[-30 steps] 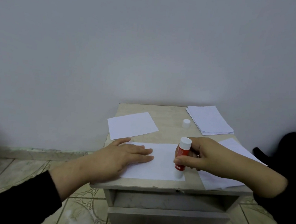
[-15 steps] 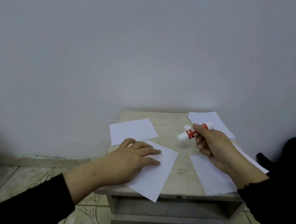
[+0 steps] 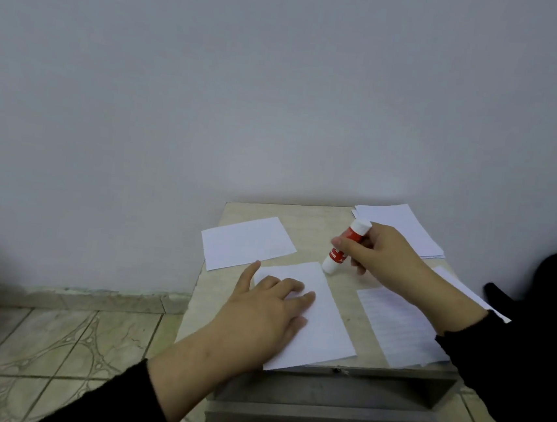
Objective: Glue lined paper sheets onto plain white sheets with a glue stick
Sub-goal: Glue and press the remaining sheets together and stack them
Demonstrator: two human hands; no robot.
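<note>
Fingers [image 3: 345,242] of right hand [image 3: 384,258] curled round tilted glue stick [image 3: 343,247], left hand [image 3: 267,315] flat

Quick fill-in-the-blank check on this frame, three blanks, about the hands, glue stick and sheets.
1. The glue stick is gripped by the ____ hand.
2. The left hand presses flat on a ____ sheet.
3. The lined sheet lies under the right ____.

Missing words: right; plain white; forearm
</note>
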